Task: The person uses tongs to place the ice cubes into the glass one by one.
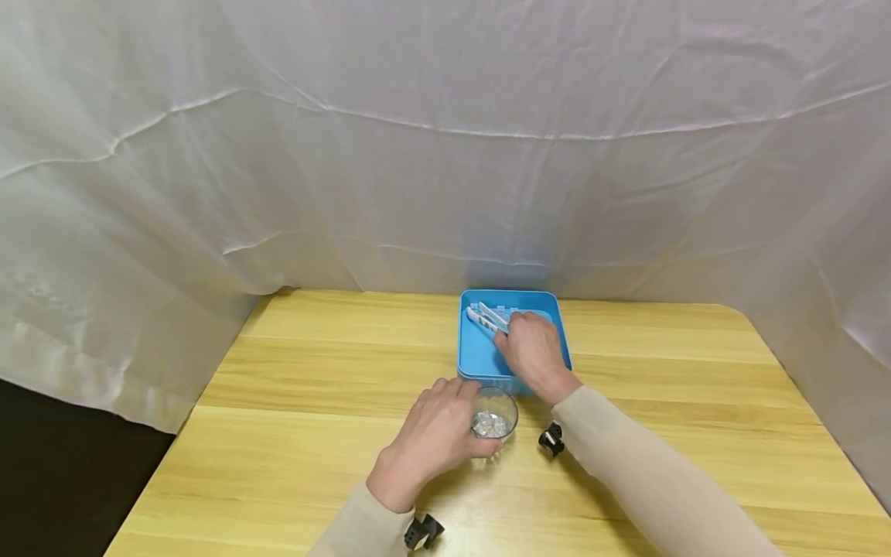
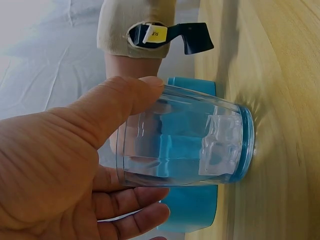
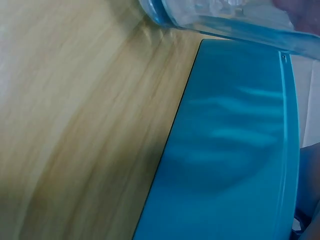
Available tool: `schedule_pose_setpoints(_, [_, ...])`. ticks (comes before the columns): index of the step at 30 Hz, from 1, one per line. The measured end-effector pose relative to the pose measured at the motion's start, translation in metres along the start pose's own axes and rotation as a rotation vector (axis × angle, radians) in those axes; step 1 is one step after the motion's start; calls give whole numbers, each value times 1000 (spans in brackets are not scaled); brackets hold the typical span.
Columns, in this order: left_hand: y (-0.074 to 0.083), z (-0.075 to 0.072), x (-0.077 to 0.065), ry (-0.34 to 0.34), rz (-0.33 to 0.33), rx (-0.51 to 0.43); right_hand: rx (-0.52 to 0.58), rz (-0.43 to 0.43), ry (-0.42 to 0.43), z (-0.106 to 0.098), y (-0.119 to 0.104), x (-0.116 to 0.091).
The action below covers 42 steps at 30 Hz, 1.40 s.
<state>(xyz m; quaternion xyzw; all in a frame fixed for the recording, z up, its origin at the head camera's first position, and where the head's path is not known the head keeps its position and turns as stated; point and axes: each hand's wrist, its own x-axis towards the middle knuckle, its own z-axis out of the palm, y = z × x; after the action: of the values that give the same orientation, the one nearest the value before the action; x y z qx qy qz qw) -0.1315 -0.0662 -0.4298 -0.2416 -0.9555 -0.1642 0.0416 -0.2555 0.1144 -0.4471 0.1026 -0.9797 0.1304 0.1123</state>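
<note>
My left hand [image 1: 437,427] grips a clear glass [image 2: 150,135] standing upright on the table, thumb on one side and fingers on the other. Clear pieces like ice cubes [image 1: 489,424] lie at its bottom. Just behind it stands a shallow blue box [image 1: 479,357] with a rounded rim. Over the box, my right hand [image 1: 534,348] holds white tongs [image 1: 480,319] whose two arms stick out to the left of the fingers. My right palm and part of the tongs are hidden from the head view. The right wrist view shows mostly the box's side.
The wooden table [image 1: 299,371] reaches out on both sides of the box. A pale curtain [image 1: 390,178] hangs behind and along the sides. Black wrist mounts [image 1: 552,439] stick out below both sleeves. The glass and box stand close together.
</note>
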Motion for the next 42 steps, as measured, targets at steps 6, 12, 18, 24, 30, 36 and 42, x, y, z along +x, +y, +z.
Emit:
schedule_pose_setpoints(6, [1,-2,-1,2,4,1,-4,-1,10,2,0,1])
schedule_pose_setpoints(12, [0,-3,-2,7,3,6,-15,-5,-5,0,3,0])
schedule_pose_setpoints(18, [-1,-3,-2,14,8,14,10,-9,-24,-5,8,-4])
schedule_pose_setpoints(24, [-2,-3,-1,15,12,20,-2,-13,-11,-5,11,-5])
schedule_pose_setpoints(30, [-2,-2,-1,9,8,12,-10,-9,9,-1,9,-1])
schedule_pose_setpoints(36, [-2,-2,0,7,10,6,-30,-7,6,2,7,3])
schedule_pose_setpoints(42, [-1,-1,0,0,12,-4,-41,-31,7,2,8,2])
